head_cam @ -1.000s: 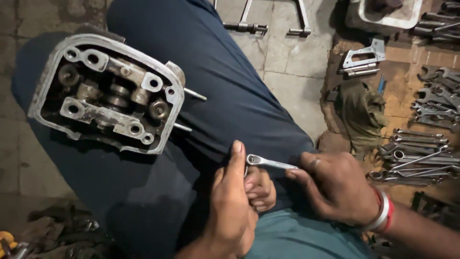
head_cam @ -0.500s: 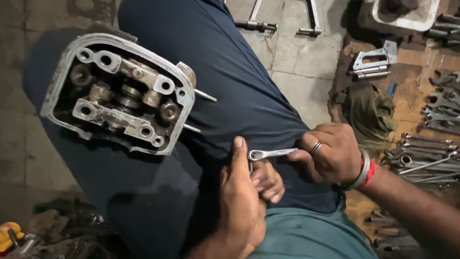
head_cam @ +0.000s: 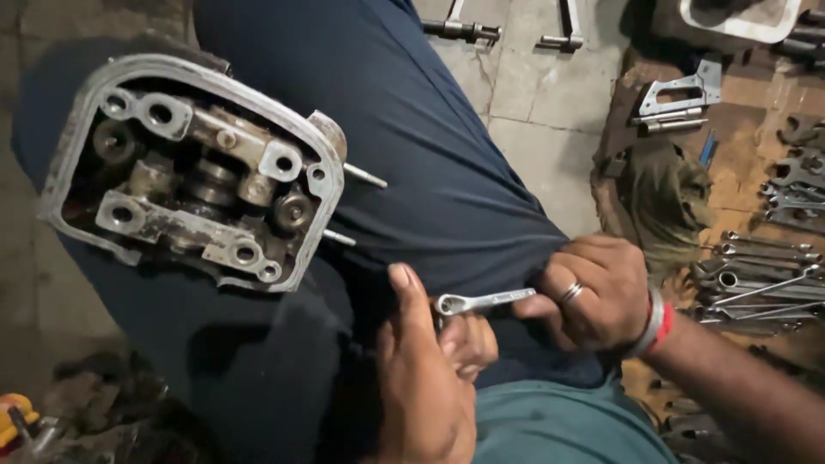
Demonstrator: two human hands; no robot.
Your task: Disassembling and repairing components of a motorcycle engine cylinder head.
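Nearest the camera: left hand [head_cam: 421, 378], thumb raised, fingers [head_cam: 471, 342] curled in just under the ring end of a small ring wrench [head_cam: 481, 302]. Whether they pinch the ring end, hold some small part beneath it, or only steady it, I cannot tell; the palm is turned away.

The wrench lies roughly level over the lap, above the dark blue trousers [head_cam: 447, 172], ring end toward the left hand, shank running right.

Right hand [head_cam: 593, 292]: fingers clenched round the far end of the shank, which disappears into the fist. Band on one finger, red and white bangles [head_cam: 655, 325] at the wrist.

Step in hand, as I judge it: fine two-handed work on or with the wrench, held at the lap and not applied to the large part.

Further out, on the left thigh: a grimy cast cylinder head [head_cam: 198, 172], open face up, rocker gear and bolt holes showing, two studs [head_cam: 365, 176] pointing toward the hands. Well apart from both hands, untouched.

Judgement: anything done next with so small a tool over cloth calls for a firm hold at both ends — a dropped piece would be hard to find in the folds.

Farthest, on the floor [head_cam: 533, 94] at right: an olive rag [head_cam: 666, 206], a row of spanners [head_cam: 765, 275], a metal bracket [head_cam: 683, 94].
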